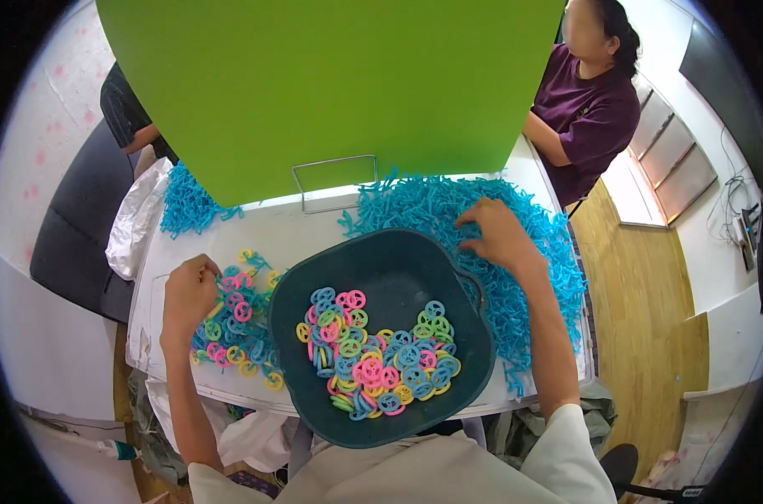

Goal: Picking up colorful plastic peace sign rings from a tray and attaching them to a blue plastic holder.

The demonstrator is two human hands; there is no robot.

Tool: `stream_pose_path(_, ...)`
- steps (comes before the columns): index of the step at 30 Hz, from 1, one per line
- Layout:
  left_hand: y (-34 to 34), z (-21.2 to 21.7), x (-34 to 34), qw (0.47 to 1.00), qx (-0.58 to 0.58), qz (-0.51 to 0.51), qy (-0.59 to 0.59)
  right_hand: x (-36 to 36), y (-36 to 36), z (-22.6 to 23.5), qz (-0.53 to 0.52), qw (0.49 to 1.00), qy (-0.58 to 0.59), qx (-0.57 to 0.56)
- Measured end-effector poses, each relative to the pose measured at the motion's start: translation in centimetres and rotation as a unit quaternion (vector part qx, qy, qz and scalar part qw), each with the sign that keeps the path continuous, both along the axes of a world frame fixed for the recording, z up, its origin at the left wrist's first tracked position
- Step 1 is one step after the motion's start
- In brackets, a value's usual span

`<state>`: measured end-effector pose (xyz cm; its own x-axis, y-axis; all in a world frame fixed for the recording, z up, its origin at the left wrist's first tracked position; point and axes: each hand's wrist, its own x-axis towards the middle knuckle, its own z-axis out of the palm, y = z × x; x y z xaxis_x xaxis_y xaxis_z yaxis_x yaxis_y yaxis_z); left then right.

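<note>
My left hand (191, 290) is at the left edge of a loose pile of small spoked rings (241, 311) with blue pieces among them. Its fingers are curled together, and whatever they may hold is hidden. Over on the right, my right hand (492, 233) hovers at a heap of blue plastic sticks (524, 290), thumb and fingers apart with nothing visible between them. Between both hands a dark green tub (390, 260) holds many pink, blue, yellow and green spoked rings (390, 370), gathered toward its near side.
A tall bright green panel (331, 92) with a wire stand (335, 183) rises at the back of the white table (268, 231). More blue sticks (188, 202) lie at the far left by a white plastic bag (138, 223). A person in purple (595, 118) sits beyond at right, another person (129, 109) at left.
</note>
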<state>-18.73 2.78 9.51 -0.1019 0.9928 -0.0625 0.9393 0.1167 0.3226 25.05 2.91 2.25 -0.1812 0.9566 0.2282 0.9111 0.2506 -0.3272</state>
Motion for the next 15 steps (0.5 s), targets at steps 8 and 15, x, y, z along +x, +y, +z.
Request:
stream_pose_path(8,-1.0,-2.4,5.5,0.934,0.261,-0.215,-0.115,-1.0,1.3,-0.4,-0.032,0.999,0.010,0.034)
stream_pose_path(15,-1.6,-8.0,12.6,0.898,0.077,-0.430,0.063,-0.1,0.5,2.2,-0.115,0.983,0.142,0.016)
